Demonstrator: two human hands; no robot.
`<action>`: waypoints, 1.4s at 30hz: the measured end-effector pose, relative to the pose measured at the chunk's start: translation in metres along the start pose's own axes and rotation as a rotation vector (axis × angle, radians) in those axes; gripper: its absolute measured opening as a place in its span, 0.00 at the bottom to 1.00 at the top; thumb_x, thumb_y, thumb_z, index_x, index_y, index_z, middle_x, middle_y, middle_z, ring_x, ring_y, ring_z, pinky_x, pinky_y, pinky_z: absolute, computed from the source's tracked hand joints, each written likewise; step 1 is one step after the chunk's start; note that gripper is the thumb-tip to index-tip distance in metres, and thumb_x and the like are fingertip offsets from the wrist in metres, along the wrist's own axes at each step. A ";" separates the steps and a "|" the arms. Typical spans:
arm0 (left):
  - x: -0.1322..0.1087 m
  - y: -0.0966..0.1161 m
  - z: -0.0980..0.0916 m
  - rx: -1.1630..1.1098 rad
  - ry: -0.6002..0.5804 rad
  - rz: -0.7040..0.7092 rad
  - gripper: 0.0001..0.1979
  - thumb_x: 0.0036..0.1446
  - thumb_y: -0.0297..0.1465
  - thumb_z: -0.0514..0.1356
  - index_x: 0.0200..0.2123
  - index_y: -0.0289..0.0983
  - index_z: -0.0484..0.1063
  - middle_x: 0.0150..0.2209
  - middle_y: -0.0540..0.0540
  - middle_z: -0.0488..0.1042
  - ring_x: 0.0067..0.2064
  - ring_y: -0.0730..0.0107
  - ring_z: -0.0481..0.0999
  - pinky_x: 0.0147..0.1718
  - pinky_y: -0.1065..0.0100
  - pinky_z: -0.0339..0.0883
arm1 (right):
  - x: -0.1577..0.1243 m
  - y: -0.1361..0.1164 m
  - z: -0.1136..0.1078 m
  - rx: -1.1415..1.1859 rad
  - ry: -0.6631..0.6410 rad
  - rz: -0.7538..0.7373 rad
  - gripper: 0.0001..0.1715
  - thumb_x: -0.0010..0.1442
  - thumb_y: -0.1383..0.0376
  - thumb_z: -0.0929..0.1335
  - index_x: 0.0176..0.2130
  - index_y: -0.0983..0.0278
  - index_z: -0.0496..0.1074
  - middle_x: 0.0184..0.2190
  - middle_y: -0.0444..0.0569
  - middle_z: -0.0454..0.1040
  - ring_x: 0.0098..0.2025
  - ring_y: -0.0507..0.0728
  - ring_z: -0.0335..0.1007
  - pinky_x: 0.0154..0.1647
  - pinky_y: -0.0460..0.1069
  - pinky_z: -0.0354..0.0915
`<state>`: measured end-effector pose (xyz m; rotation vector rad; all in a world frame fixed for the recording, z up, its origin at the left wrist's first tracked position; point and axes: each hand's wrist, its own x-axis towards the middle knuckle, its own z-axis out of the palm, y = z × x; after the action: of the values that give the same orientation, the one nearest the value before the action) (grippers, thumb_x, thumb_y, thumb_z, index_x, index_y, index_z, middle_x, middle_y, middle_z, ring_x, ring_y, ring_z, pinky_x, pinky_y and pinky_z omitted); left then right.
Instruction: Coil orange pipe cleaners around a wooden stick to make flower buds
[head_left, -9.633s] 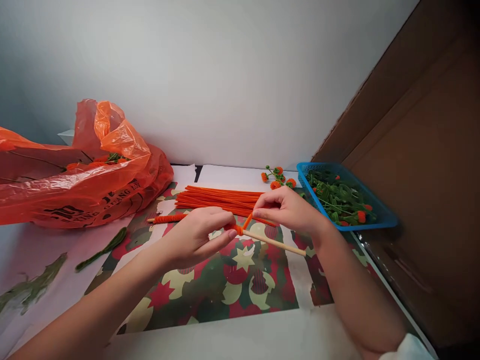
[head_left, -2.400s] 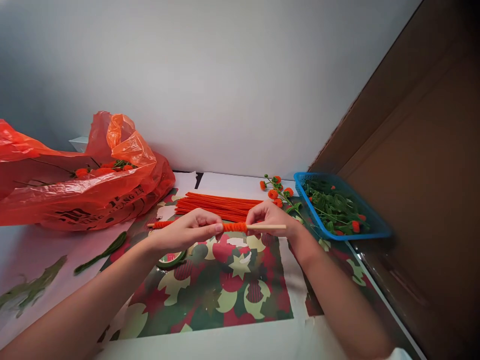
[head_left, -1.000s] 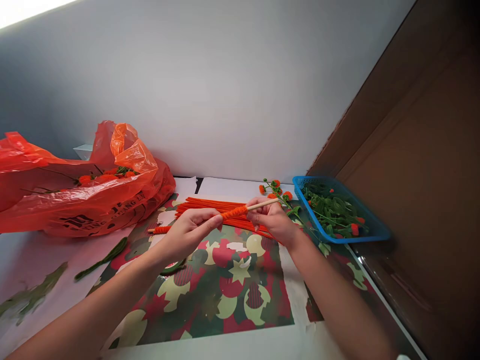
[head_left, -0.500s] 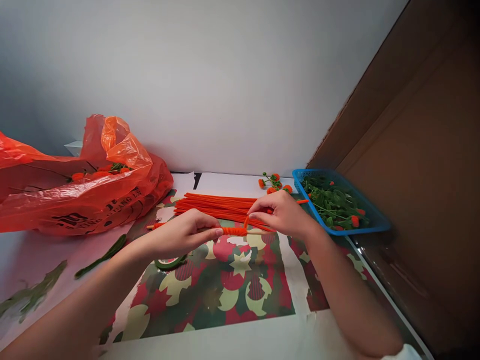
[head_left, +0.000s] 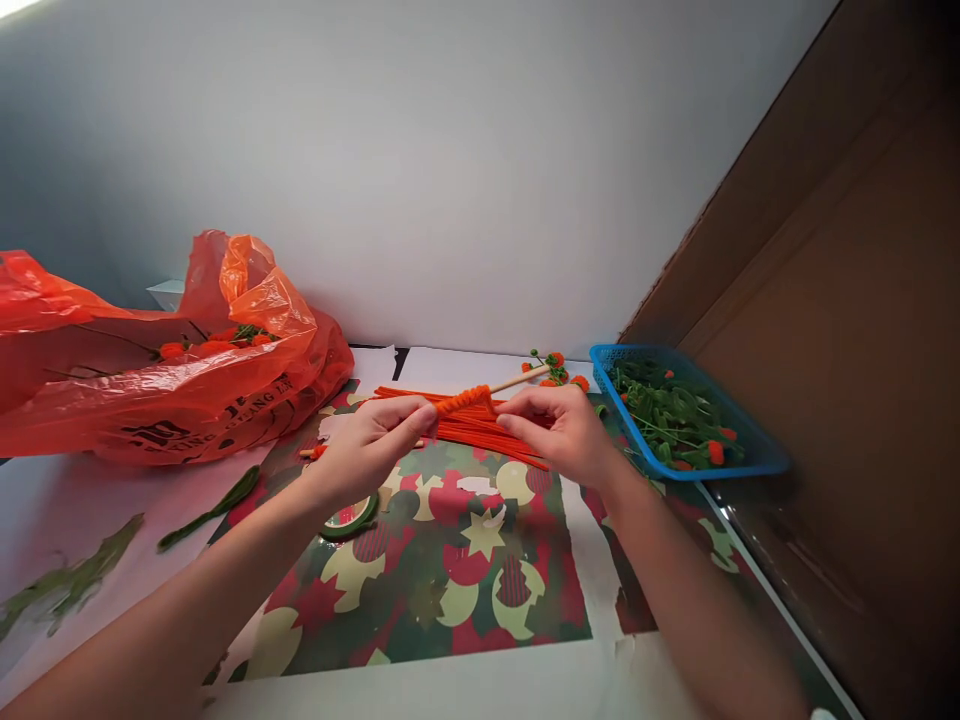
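A thin wooden stick [head_left: 516,380] with an orange pipe cleaner [head_left: 463,401] coiled round its middle is held above the patterned paper [head_left: 450,570]. My left hand [head_left: 371,447] pinches the left end of the coil between thumb and fingers. My right hand [head_left: 562,430] pinches the coil's right end. The stick tilts up to the right, its bare tip pointing at small orange flowers [head_left: 559,368]. A bundle of straight orange pipe cleaners [head_left: 480,432] lies on the paper just behind and under my hands.
A red plastic bag [head_left: 150,370] with orange and green pieces lies at the left. A blue basket [head_left: 686,415] of green stems stands at the right, beside a brown cardboard wall [head_left: 840,330]. A tape roll [head_left: 349,517] sits under my left wrist. Green strips [head_left: 214,505] lie on the white table.
The stick has tilted from level to pointing up and right, and both hands have risen slightly. The loose pipe cleaner tail seen by my right hand is no longer visible.
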<state>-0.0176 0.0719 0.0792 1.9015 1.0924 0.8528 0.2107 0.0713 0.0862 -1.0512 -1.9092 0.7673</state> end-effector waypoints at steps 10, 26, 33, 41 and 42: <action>0.005 -0.007 -0.011 0.291 -0.404 -0.018 0.20 0.60 0.42 0.51 0.21 0.36 0.64 0.18 0.55 0.54 0.20 0.78 0.52 0.20 0.72 0.44 | 0.007 0.017 -0.015 -0.244 -0.235 -0.001 0.09 0.55 0.65 0.69 0.28 0.65 0.77 0.23 0.46 0.76 0.23 0.48 0.64 0.24 0.45 0.55; 0.006 -0.016 0.005 -0.193 -0.169 -0.128 0.21 0.59 0.47 0.49 0.24 0.36 0.62 0.19 0.56 0.47 0.21 0.78 0.46 0.19 0.73 0.42 | 0.011 0.041 0.008 0.397 -0.102 0.169 0.18 0.48 0.54 0.72 0.30 0.68 0.76 0.16 0.42 0.68 0.15 0.47 0.58 0.15 0.44 0.56; 0.006 -0.016 -0.008 -0.170 -0.501 -0.129 0.19 0.59 0.43 0.53 0.22 0.35 0.65 0.19 0.55 0.49 0.20 0.79 0.46 0.18 0.74 0.41 | 0.009 0.028 -0.019 0.287 -0.435 0.196 0.13 0.49 0.59 0.73 0.29 0.68 0.78 0.22 0.47 0.74 0.22 0.49 0.64 0.20 0.44 0.58; 0.006 -0.008 -0.008 0.192 -0.490 -0.142 0.17 0.58 0.41 0.52 0.23 0.36 0.67 0.20 0.54 0.57 0.22 0.76 0.55 0.20 0.74 0.48 | 0.005 0.005 -0.013 -0.328 -0.406 0.084 0.06 0.54 0.68 0.69 0.28 0.65 0.77 0.23 0.44 0.76 0.23 0.49 0.65 0.24 0.45 0.55; 0.006 -0.007 -0.007 0.231 -0.458 -0.137 0.17 0.59 0.41 0.51 0.23 0.36 0.67 0.20 0.54 0.57 0.21 0.76 0.55 0.21 0.74 0.49 | 0.004 0.003 -0.009 -0.435 -0.352 0.062 0.06 0.54 0.68 0.69 0.27 0.64 0.77 0.23 0.44 0.76 0.24 0.49 0.65 0.25 0.45 0.54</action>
<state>-0.0234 0.0814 0.0772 2.0460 1.0480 0.1994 0.2186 0.0780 0.0896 -1.3064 -2.4277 0.6131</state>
